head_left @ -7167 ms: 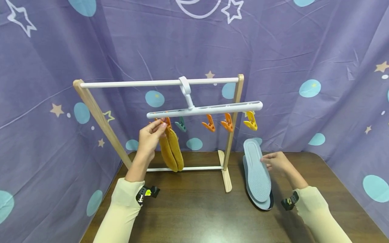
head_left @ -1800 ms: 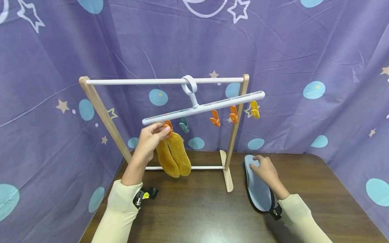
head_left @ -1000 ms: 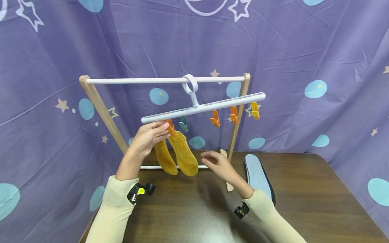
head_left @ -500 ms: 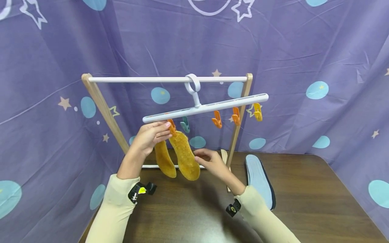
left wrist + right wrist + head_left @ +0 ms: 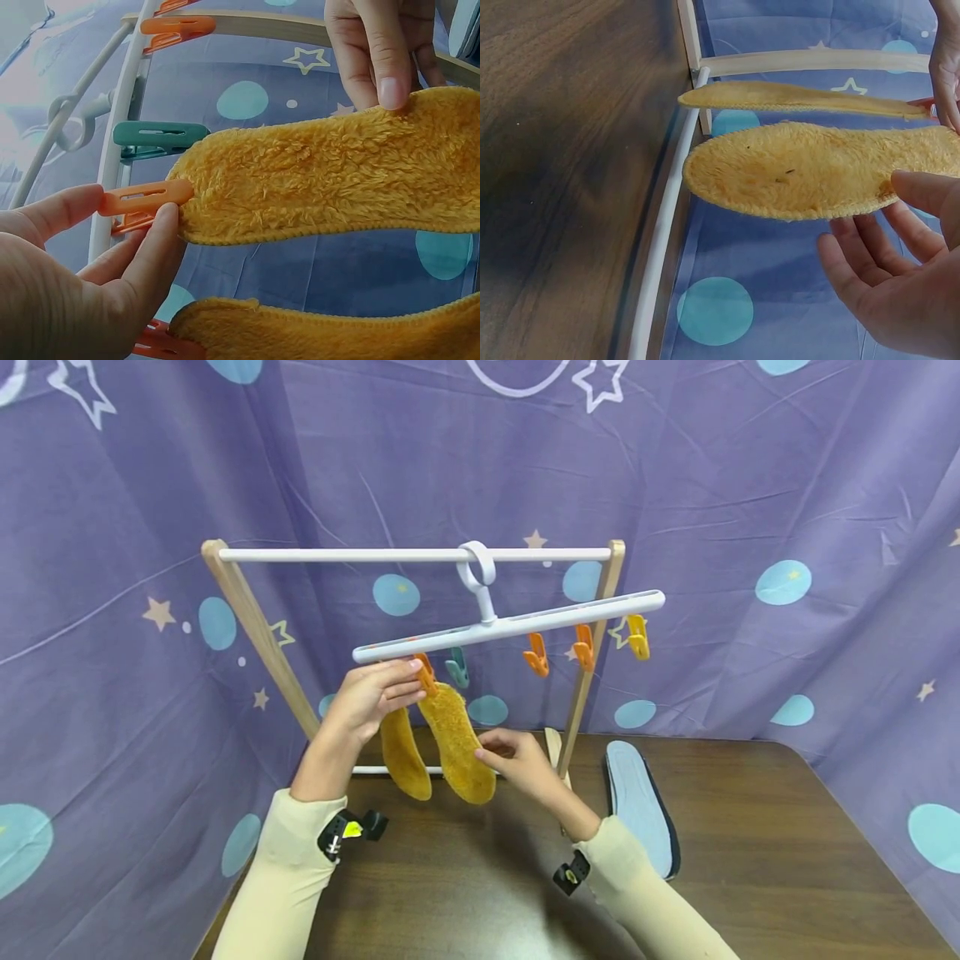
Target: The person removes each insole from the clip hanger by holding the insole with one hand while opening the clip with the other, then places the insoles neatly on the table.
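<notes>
Behind everything hangs the purple fabric curtain with stars and teal ovals (image 5: 810, 477), over the dark-brown wooden table (image 5: 765, 835). There stands the wooden rack with white round bars (image 5: 360, 556), carrying the long white plastic hanger (image 5: 517, 624), whose 3 o'clock end tilts higher than its 9 o'clock end. A pale-blue foot-shaped insole with a dark edge (image 5: 637, 802) lies on the table toward 4 o'clock, well apart. The mustard-yellow fleece insole (image 5: 455, 739) hangs under the hanger's 9 o'clock half, its long axis running from 11 to 5 o'clock. It lies between 9 and 10 o'clock from the right hand (image 5: 521, 764), which pinches its 3 o'clock edge between thumb and fingers. The left hand (image 5: 367, 700) is nearer its 11 o'clock end, fingers pinching the slotted orange plastic clip (image 5: 142, 199) there; whether that clip bites or is squeezed apart, I cannot tell. A 2nd mustard-yellow insole (image 5: 406, 758) hangs just beside at 9 o'clock. The green plastic clip (image 5: 457, 668) crowds the orange clip's 3 o'clock side; 2 more orange clips (image 5: 536, 656) and 1 yellow plastic clip (image 5: 638, 637) hang farther along.
</notes>
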### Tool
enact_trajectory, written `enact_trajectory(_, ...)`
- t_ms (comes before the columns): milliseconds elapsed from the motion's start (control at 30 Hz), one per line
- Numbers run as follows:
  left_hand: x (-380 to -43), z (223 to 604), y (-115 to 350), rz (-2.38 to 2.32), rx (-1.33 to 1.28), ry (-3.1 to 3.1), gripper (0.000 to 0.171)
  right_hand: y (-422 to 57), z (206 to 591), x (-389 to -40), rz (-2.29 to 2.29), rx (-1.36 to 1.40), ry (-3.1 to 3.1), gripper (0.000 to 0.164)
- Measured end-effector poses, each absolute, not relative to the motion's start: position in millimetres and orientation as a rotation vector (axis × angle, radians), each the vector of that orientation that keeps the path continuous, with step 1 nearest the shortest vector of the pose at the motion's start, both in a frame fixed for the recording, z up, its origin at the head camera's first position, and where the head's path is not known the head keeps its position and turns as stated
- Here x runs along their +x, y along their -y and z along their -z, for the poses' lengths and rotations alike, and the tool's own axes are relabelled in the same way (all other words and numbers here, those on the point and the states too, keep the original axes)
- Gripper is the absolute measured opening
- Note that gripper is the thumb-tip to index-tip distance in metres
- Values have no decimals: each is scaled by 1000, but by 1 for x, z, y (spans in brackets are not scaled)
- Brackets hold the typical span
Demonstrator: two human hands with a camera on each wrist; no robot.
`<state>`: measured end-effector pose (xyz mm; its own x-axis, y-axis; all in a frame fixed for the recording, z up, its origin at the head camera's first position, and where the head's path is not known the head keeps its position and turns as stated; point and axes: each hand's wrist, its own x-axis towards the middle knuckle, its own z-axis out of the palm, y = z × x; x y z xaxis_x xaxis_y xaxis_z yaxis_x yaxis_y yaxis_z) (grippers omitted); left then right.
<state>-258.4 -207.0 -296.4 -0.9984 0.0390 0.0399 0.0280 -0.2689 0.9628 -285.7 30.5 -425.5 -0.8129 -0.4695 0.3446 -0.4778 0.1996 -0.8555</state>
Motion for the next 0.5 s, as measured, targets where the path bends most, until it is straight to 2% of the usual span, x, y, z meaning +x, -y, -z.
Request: enact_trajectory(500, -259, 299, 200, -2526, 97, -1907, 35, -26, 417, -286, -1734, 915, 2386, 21)
